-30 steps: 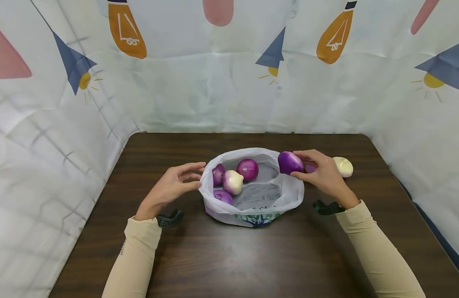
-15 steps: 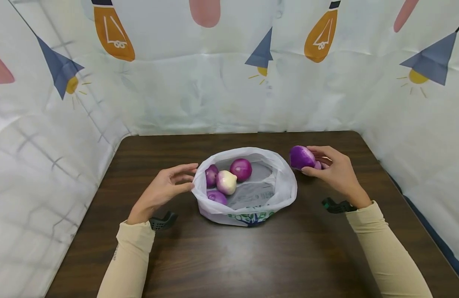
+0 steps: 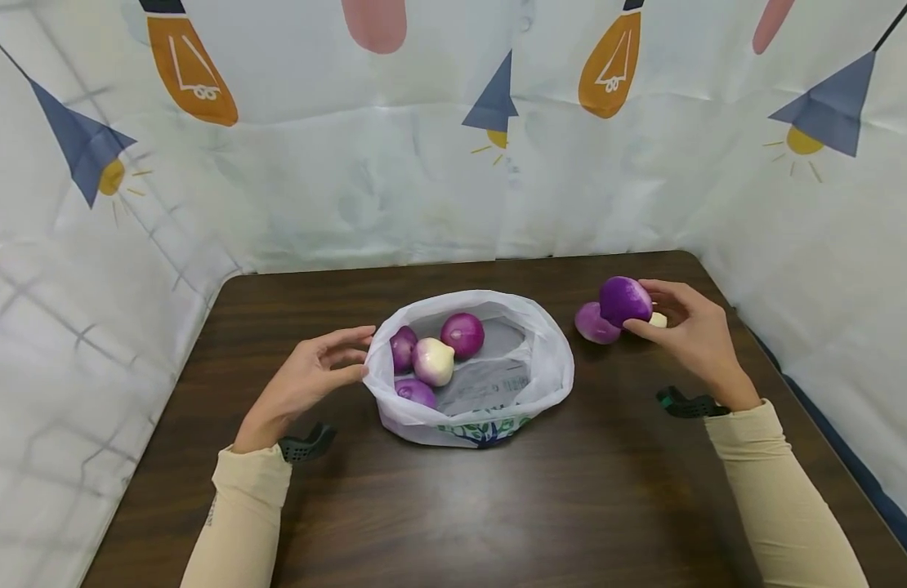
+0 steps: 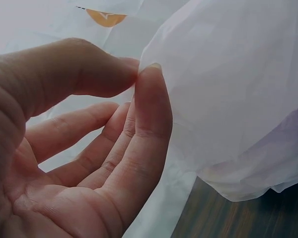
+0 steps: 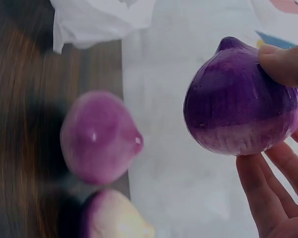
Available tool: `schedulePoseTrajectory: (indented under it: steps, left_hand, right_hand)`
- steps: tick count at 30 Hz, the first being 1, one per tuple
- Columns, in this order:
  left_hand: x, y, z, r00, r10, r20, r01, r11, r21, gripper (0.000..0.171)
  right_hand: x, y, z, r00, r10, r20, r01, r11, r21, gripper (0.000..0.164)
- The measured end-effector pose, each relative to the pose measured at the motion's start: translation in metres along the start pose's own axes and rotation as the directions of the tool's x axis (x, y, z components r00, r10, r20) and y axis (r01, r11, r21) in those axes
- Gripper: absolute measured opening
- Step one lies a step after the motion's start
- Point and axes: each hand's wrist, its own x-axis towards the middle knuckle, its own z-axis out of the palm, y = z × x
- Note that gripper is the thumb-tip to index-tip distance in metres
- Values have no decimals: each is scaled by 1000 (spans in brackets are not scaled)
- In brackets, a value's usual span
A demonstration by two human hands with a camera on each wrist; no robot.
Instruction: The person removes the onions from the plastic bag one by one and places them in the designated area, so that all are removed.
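Observation:
On the table stands a white plastic bag [image 3: 474, 425], its mouth wide and a tree print on its front. Several onions lie inside at the left, among them a purple onion [image 3: 462, 335] and a pale one [image 3: 433, 362]. My left hand [image 3: 306, 380] holds the bag's left rim, thumb and fingertips right at the edge. To the right of the bag, my right hand [image 3: 689, 331] grips a dark purple onion [image 5: 236, 106] between thumb and fingers, lifted above the table. Below it are a lighter purple onion [image 5: 99, 138] and a partly hidden pale onion [image 5: 116, 218].
The dark wood table [image 3: 453, 523] reaches back to a white printed cloth [image 3: 395, 196], which also runs along both sides. A dark wrist camera mount [image 3: 308, 444] is strapped at the left wrist, another mount [image 3: 690, 403] at the right.
My right hand has carried the dark purple onion from the bag's right rim out to the right, over the onions on the table. The left hand stays at the rim; the head view has shifted.

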Motion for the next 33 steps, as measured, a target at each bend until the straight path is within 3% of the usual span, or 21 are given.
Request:
schedulePoseTrajectory:
  steps: [18,33]
  left_hand:
    - [-8,-2,0,999,21,-45,-19,999,31,62]
    - [-7,2,3,997,14,-70,-11,999,47,61]
  right_hand:
    - [0,44,-34,993,94,-75,-95,995,-9,61]
    - [-2,85,-52,976,171,-137,-179,983,-48,61]
